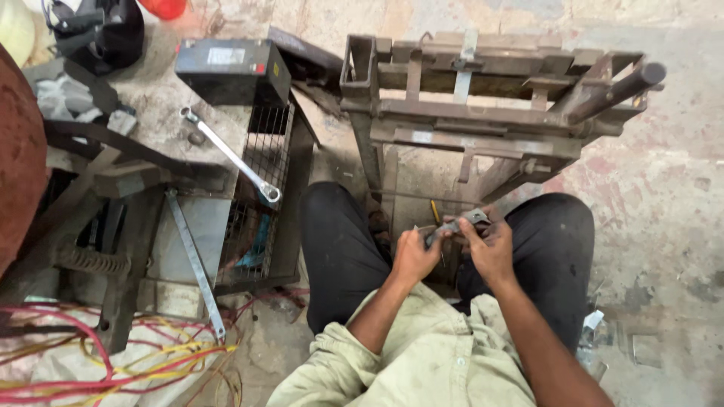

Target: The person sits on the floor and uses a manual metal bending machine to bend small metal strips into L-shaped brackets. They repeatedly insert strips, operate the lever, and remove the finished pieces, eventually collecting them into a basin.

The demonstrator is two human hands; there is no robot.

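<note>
Currently both hands are on one small grey metal part (457,224), an elongated bent piece, held between the knees just in front of the rusty welded steel frame (483,113). Left hand (413,256) has its fingers curled tight round the near end; right hand (490,249) pinches the far end, thumb on top, fingers closed under it. Exactly what the part is, can't tell: too small and partly covered.

To work it well, my read: keep the left hand as the anchor, elbows braced on the thighs, and let the right do any twisting. Grip close to the middle so it doesn't lever out.

Around:
- yellow-handled tool (435,212) lying on the floor just behind the part, near the frame's foot
- long chrome ring spanner (231,156) resting across the wire mesh cage (260,188), well to the left
- black rectangular battery box (234,71) behind that
- red and yellow cables (113,362) tangled at lower left

The frame's lower bars crowd the space ahead; the knees box in both sides. Little room to swing anything.
</note>
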